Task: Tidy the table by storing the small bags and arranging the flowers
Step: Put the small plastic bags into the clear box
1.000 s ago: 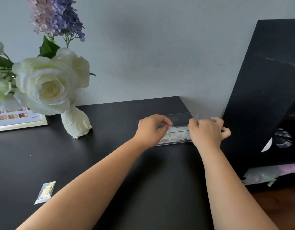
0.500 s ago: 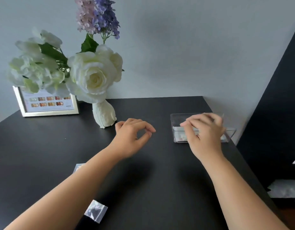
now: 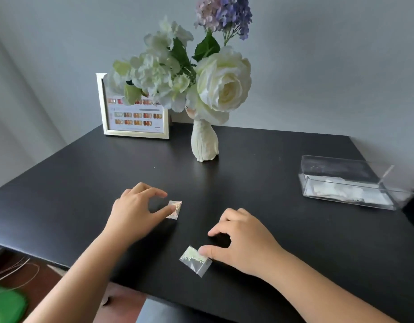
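Small bags: I see 2 on the black table [image 3: 294,229]. The farther bag [image 3: 175,209] is a small clear packet with orange-gold flecks, lying flat near the middle of the table. The nearer bag [image 3: 195,260] is clear with pale greenish-white glitter along its top, lying at a slant near the front edge.
Flowers: a bunch of white flowers [image 3: 189,75] with a big cream rose facing me and a purple-lilac sprig on top, standing in a white vase [image 3: 204,143] toward the back of the table.
Clear box [image 3: 350,183]: open-topped and transparent, at the right edge of the table, well apart from both bags. White contents lie in its bottom; I cannot tell what they are.
Picture frame [image 3: 133,113]: pale gold, propped at the back left against the wall, partly hidden by the blooms.
In the way: I see only bare table between the bags and the clear box.
Left hand [image 3: 136,213]: half open, fingers curled. My thumb tip rests on the left edge of the farther bag; my fingers arch above it.
Right hand [image 3: 243,245]: half open, fingers curled down to the table. My thumb presses the top right corner of the nearer bag.
Grip: neither bag is lifted; both lie on the table.
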